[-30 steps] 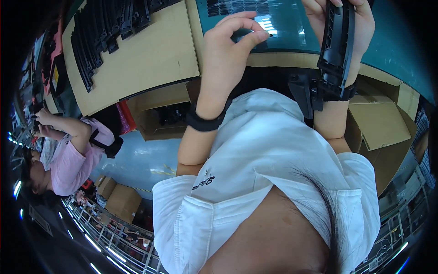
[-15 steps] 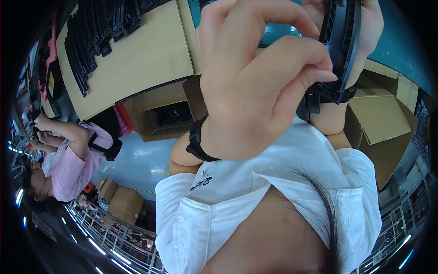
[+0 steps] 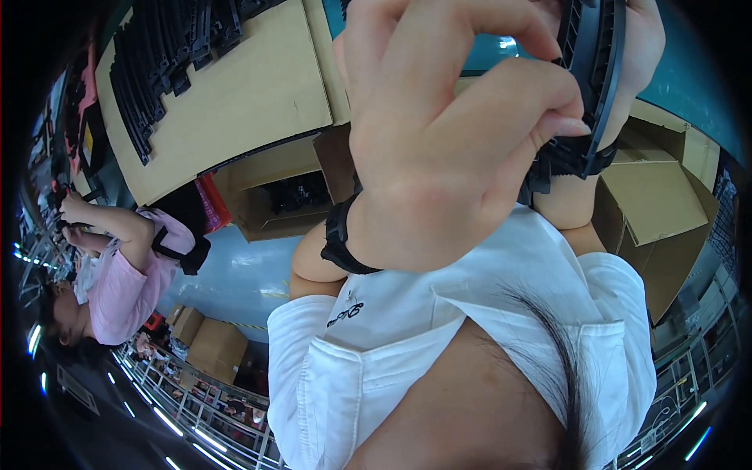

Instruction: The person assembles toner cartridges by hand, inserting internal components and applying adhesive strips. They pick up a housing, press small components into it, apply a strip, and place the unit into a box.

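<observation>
A long black plastic part [image 3: 593, 55] with a ribbed inner side rises toward the top edge, partly cut off by it. My right hand [image 3: 641, 59] is wrapped round its far side, with most of those fingers hidden behind the part. From the left, my left hand [image 3: 446, 149] reaches across with thumb and forefinger closed at the part's lower end. Whether a small piece sits in that pinch, I cannot make out. A black band [image 3: 338, 239] circles my left wrist. Another dark strap shows near my right wrist.
Several black plastic strips lie in a row on a cardboard-covered table [image 3: 258, 110] at the left. Under it stands an open carton [image 3: 262, 223] with dark parts. A second open carton [image 3: 654, 204] is on the right. A co-worker in pink [image 3: 117, 290] works at far left.
Both my hands and the black part have shifted slightly to the right. My left fingers remain at its lower end.
</observation>
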`<act>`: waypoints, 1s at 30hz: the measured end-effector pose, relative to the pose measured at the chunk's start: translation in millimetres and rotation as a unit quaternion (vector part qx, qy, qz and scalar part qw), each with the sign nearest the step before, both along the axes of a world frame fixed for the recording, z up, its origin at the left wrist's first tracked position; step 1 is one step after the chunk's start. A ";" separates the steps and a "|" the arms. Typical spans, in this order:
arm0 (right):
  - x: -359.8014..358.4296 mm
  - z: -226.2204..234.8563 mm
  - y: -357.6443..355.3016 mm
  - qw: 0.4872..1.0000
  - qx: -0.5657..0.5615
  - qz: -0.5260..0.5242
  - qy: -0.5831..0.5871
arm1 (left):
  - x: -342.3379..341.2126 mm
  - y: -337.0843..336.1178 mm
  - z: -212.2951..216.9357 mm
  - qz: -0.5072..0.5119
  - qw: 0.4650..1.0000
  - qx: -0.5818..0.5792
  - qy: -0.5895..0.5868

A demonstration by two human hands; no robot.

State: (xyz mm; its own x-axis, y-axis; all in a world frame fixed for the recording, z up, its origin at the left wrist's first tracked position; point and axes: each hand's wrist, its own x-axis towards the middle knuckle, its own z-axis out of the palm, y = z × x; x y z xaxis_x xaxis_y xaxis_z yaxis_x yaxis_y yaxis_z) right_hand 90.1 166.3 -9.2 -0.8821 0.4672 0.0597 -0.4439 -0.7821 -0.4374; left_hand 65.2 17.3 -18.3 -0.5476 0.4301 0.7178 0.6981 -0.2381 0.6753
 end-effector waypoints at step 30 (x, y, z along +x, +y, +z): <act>3.8 3.9 0.1 0.987 -0.134 0.061 0.063 | 3.3 -5.5 27.0 -0.149 0.919 -0.041 -0.364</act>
